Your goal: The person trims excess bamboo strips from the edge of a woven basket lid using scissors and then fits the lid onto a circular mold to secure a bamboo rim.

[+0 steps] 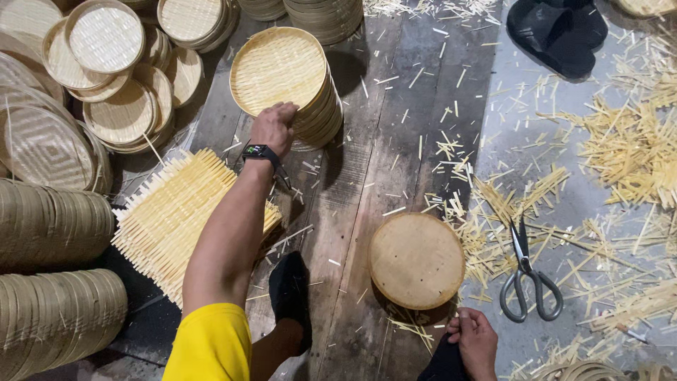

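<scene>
Nearest the camera is a yellow sleeve [211, 342], and from it the left arm stretches out over the plank floor [395, 141] to a stack of woven bamboo trays [285, 77] near the floor's far edge. The left hand [273, 128] rests on the near rim of the top tray, fingers curled over the edge in a loose grip; whether it is truly clamped I cannot tell. A dark watch [258, 151] sits on that wrist.

The trays look light and fairly stiff, with a thin woven face that would likely dent or fray if pressed. The firm round rim seems the safest place to take hold.

Left of the arm lies a square mat of pale bamboo strips [166, 219], with more tray stacks [106, 70] and rolled rims [53, 226] along the left edge. A foot in a black sock [290, 289] rests on the planks. Further right stands a round wooden block [416, 259]. The right hand [474, 342] sits at the near edge, fingers closed on dark cloth [444, 363]. Scissors [527, 275] lie on grey concrete among scattered bamboo offcuts [627, 152]; black sandals [557, 32] sit at the far right corner.
</scene>
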